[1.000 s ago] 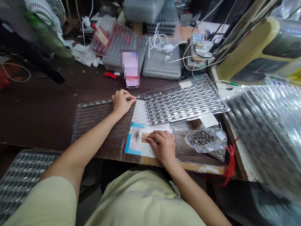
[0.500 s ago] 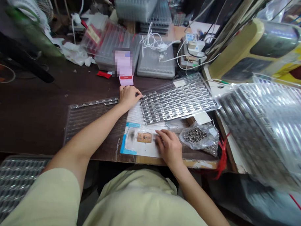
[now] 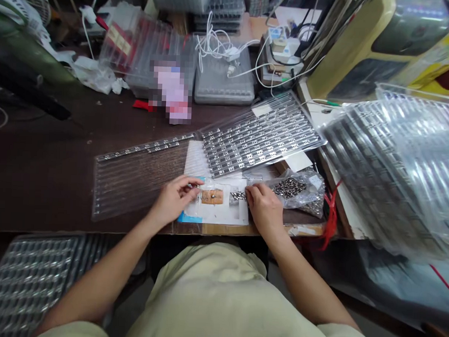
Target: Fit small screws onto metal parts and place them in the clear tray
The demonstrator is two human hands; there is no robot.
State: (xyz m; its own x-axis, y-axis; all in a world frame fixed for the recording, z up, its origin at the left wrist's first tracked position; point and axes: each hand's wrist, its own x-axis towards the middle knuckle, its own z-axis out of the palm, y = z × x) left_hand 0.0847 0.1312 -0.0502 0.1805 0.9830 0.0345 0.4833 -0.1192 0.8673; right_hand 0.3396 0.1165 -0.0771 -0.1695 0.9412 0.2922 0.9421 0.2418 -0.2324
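My left hand (image 3: pixel 175 196) rests at the left edge of a white sheet (image 3: pixel 223 215) on the bench, its fingers pinched on a small metal part beside a little brown block (image 3: pixel 212 196). On the other side of the block, my right hand (image 3: pixel 263 205) has its fingers closed over a short row of small metal parts (image 3: pixel 238 195). Behind the hands lies a clear tray filled with rows of metal parts (image 3: pixel 258 135). A nearly empty clear tray (image 3: pixel 136 177) lies to the left.
A plastic bag of loose metal pieces (image 3: pixel 299 191) sits just right of my right hand. Stacked clear trays (image 3: pixel 397 164) crowd the right side. Boxes, white cables (image 3: pixel 228 48) and a fan fill the back. Another ribbed tray (image 3: pixel 29 274) sits below the bench edge at left.
My left hand has come back from the far tray edge to the white sheet beside the brown block. My right hand shifted slightly up onto the row of parts. The camera tilted down.
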